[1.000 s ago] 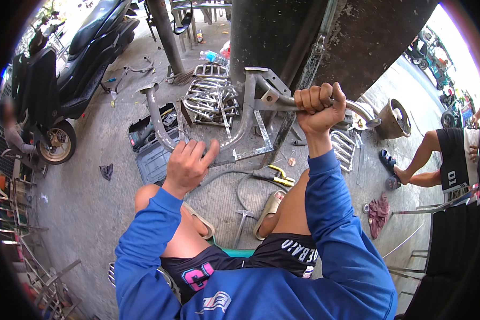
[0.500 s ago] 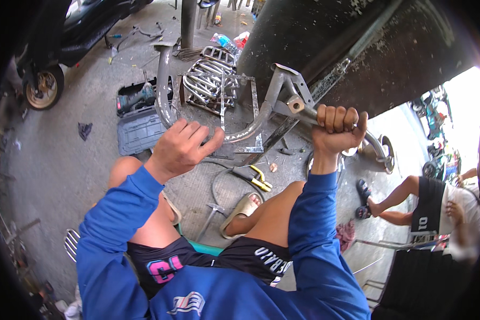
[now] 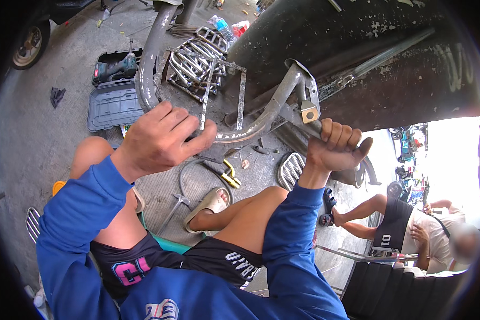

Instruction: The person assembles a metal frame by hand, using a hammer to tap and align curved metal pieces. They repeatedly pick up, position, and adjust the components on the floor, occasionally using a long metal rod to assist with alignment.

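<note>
Bent steel tube frame (image 3: 261, 114): grey, scuffed, curved main tube with welded brackets and a square nut-like block at the joint, held up over the concrete floor (image 3: 32, 133) in front of the seated person's knees. Right hand (image 3: 333, 149) is wrapped tight in a fist around the frame's straight bar. Left hand (image 3: 162, 140) is loosely curled, fingers resting against the curved tube, grip not clear.

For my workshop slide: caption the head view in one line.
Seated person's right hand grips a bent metal tube frame; left hand rests on it.
</note>
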